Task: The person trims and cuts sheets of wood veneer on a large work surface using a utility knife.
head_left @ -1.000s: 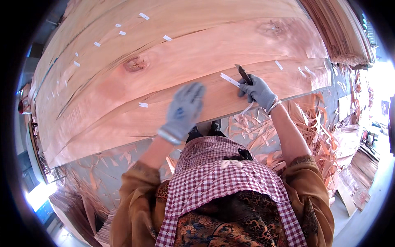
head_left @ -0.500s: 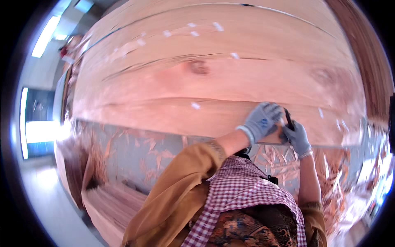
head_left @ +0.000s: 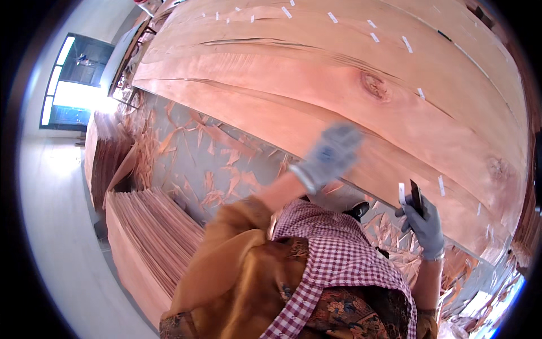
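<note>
A broad sheet of pinkish wood veneer (head_left: pixel 316 73) with splits and knots lies before me, dotted with short white tape strips. My left hand (head_left: pixel 330 155), in a grey glove, is over the sheet's near edge; its fingers are smeared by motion. To its right, my gloved right hand (head_left: pixel 424 229) is closed round a black flat-bladed tool (head_left: pixel 416 196), whose blade points away from me. A white tape strip (head_left: pixel 401 193) stands beside the blade, just above the thumb; whether the hand holds it I cannot tell.
Stacks of veneer sheets (head_left: pixel 149 243) stand at lower left. Veneer scraps (head_left: pixel 214 186) litter the grey floor below the sheet's edge. A dark shoe (head_left: pixel 357 211) shows beneath the edge. A bright window (head_left: pixel 73 96) is at far left.
My hands, close together over the sheet before, are now apart. The left has moved left; the right has come nearer to me with the black tool. The view has turned, tilting the sheet.
</note>
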